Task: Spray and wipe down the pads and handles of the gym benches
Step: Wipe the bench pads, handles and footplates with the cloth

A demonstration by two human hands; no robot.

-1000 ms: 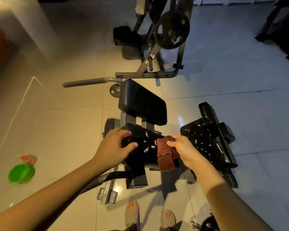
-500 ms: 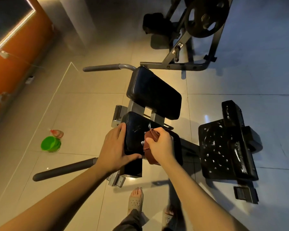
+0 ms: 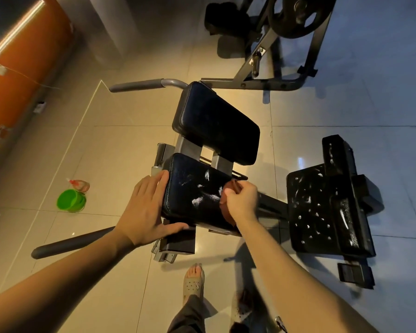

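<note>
A black near pad [image 3: 190,188] of the gym bench carries white foam streaks. My left hand [image 3: 147,210] rests on its left edge, fingers straight along the side and thumb along the front edge. My right hand [image 3: 241,200] grips a reddish-brown cloth [image 3: 226,212] pressed against the pad's right end. Beyond it sits a second black pad [image 3: 214,123]. To the right, a third black pad [image 3: 322,207] is dotted with white foam. Two grey handles stick out to the left, one far [image 3: 135,85] and one near [image 3: 70,243].
A green bucket [image 3: 71,200] and a spray bottle [image 3: 79,185] lie on the tiled floor at left. An orange wall [image 3: 17,75] runs along the left. A weight machine with a plate [image 3: 293,15] stands behind. My sandalled feet [image 3: 193,282] are below the bench.
My right hand has carried the cloth from the middle of the near pad to its right end. My left hand's fingers have straightened along the left side. The view shifted slightly.
</note>
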